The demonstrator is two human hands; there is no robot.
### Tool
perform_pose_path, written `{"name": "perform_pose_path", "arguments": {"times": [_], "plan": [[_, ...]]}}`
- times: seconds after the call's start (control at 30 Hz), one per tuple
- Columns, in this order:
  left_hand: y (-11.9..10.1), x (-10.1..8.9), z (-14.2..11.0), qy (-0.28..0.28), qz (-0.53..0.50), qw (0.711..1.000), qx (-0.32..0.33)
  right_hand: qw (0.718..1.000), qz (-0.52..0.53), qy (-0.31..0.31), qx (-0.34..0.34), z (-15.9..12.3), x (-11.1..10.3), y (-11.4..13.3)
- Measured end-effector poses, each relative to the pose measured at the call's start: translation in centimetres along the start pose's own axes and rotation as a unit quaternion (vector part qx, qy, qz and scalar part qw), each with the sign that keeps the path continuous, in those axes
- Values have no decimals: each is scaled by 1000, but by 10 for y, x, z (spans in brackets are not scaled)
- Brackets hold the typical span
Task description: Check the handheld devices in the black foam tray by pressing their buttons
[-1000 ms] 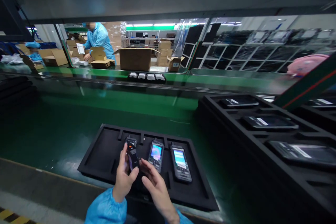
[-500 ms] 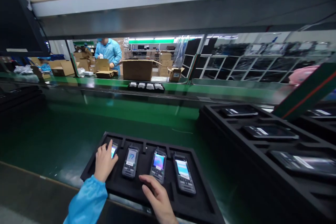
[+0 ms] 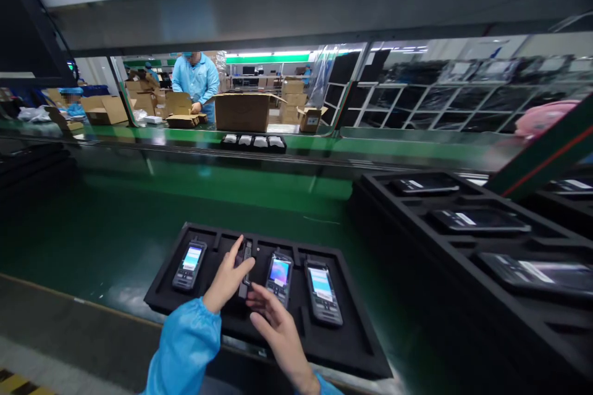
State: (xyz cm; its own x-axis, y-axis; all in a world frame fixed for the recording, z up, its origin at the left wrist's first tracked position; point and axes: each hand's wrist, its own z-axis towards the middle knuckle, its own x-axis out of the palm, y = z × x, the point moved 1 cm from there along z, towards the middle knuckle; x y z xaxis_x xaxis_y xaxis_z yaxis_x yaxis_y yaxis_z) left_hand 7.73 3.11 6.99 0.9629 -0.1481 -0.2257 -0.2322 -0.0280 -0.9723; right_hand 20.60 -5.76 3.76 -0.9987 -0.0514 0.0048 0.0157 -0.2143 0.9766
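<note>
A black foam tray (image 3: 204, 305) lies at the near edge of the green bench, with keypad handsets in its slots. My left hand (image 3: 228, 279) grips the second handset (image 3: 248, 259) from the left, which is turned up on its edge so its side faces me. Beside its lower end, my right hand (image 3: 277, 324) has its fingers apart and holds nothing. Lit screens show on the leftmost handset (image 3: 189, 265), the third handset (image 3: 280, 276) and the rightmost handset (image 3: 323, 293). My right hand partly covers the third one's lower part.
Stacked foam trays (image 3: 417, 247) with more devices stand on the right. Dark trays (image 3: 37, 179) are at the far left. Across the bench are a small tray of white pieces (image 3: 253, 142), an open carton (image 3: 243, 112) and a co-worker (image 3: 195, 83) in blue handling boxes.
My left hand has moved right from the leftmost handset to the second one, which is now tipped onto its edge. My right hand stays near the third handset.
</note>
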Motion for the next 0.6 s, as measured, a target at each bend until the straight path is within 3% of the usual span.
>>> {"name": "perform_pose_path", "arguments": {"times": [0.27,0.43,0.6], "plan": [[10,18,-24,16,-208,977,-38,996,-59,-42,-49,12,-1,7],[16,19,-23,24,-252,966,-56,989,-79,-101,-72,8,1,4],[16,19,-24,23,-266,962,-60,982,-105,-107,-118,5,5,6]]}}
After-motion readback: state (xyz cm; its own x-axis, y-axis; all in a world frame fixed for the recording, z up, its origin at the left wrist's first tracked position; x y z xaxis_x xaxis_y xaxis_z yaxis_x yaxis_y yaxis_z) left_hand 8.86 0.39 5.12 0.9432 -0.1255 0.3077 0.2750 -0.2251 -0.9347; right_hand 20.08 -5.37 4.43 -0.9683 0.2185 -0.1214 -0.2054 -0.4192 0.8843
